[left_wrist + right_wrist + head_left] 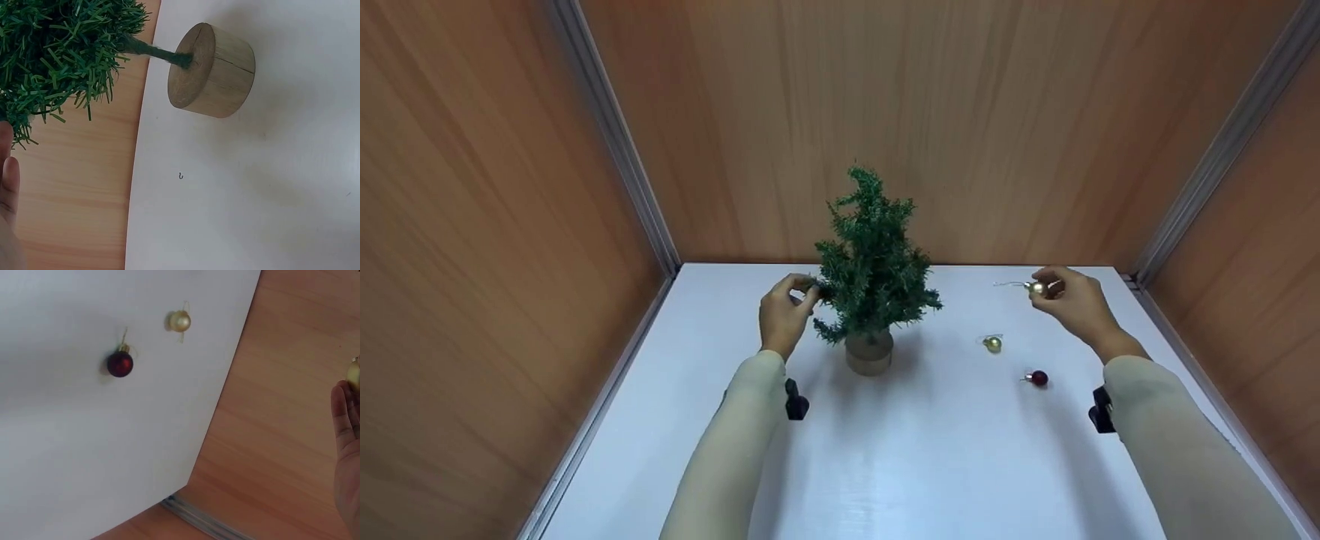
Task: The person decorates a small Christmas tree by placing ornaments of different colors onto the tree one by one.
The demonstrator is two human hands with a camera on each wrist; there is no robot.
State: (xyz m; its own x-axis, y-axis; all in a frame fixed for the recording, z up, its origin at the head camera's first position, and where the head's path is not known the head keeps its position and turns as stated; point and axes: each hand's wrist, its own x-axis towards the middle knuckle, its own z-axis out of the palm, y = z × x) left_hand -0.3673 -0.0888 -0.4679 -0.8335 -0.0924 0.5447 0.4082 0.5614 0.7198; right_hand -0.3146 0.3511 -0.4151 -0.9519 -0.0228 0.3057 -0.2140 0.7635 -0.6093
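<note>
A small artificial Christmas tree [874,262] stands upright on its round wooden base [222,73]. At its left side my left hand [786,313] pinches a branch tip between thumb and fingers; in the left wrist view only a few fingertips [8,180] show at the edge. Off to the right, my right hand [1076,304] holds a gold bauble [1037,288] by thumb and fingers above the table, its thread loop sticking out leftward. Below that hand lie a second gold bauble [993,344] and a dark red bauble [1039,378], each with a hanging loop.
The white table [855,465] is bounded by a wood-grain panel [997,135] behind and similar panels at both sides. Grey metal posts [619,142] run up the corners. A black device [796,401] is worn on each wrist.
</note>
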